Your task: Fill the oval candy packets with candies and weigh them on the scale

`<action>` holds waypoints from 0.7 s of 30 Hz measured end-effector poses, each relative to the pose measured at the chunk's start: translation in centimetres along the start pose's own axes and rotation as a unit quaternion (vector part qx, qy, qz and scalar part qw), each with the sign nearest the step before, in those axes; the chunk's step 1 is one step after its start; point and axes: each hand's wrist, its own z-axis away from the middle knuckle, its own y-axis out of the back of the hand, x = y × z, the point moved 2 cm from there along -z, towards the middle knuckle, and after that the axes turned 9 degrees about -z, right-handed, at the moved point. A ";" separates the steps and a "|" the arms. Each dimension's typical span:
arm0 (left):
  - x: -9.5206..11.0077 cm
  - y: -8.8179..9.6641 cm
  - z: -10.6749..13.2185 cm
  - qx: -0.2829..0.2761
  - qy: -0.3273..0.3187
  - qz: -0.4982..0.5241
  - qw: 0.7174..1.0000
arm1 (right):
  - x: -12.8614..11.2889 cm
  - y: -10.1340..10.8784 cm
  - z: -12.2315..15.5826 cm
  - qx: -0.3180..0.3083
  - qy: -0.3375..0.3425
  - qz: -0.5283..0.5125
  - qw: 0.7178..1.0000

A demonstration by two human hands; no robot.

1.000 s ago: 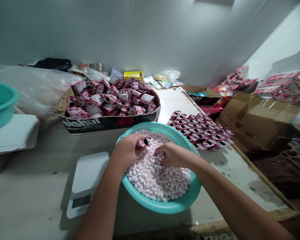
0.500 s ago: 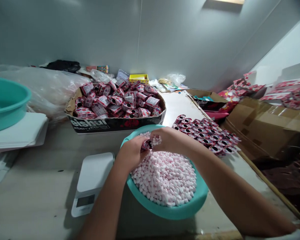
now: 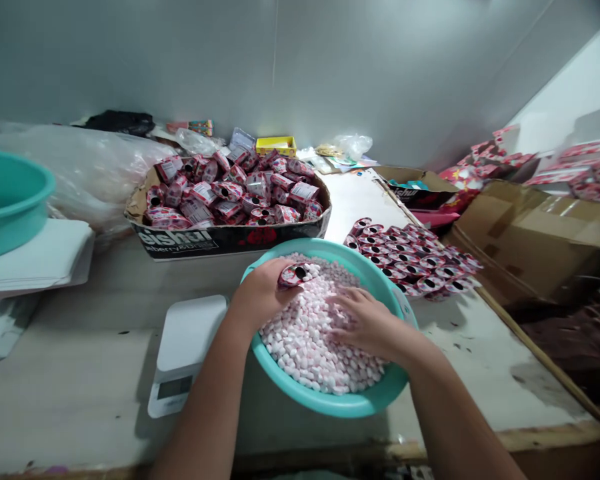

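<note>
My left hand (image 3: 261, 293) is wrapped round a small red-and-pink printed carton (image 3: 294, 275), its round black opening turned up towards me. It hangs over the left side of a turquoise basin (image 3: 325, 403) heaped with small pale pink and white candies (image 3: 315, 347). On the right side of the heap lies my right hand (image 3: 365, 323), palm down, fingers apart with their tips among the candies. Just left of the basin stands a white kitchen scale (image 3: 193, 333); its pan shows bare.
A black cardboard tray (image 3: 230, 240) behind the basin holds many jumbled printed cartons. To the right, rows of upright open cartons (image 3: 415, 260) stand near the table edge. A second turquoise basin (image 3: 15, 200) sits on white sheets at left. Brown boxes (image 3: 535, 233) stand beyond the right edge.
My right hand has moved from the carton's opening, where it held candies, down and right onto the heap. My left hand keeps the carton, whose opening now shows more fully.
</note>
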 end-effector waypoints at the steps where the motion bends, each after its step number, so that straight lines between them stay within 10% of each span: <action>1: 0.0 0.0 0.0 0.006 -0.001 0.000 1.000 | 0.0 -0.7 0.1 -0.013 -0.006 0.000 1.000; 21: 0.1 -0.4 0.3 -0.049 0.023 -0.037 0.998 | -3.4 2.0 -1.8 0.036 0.032 -0.054 0.997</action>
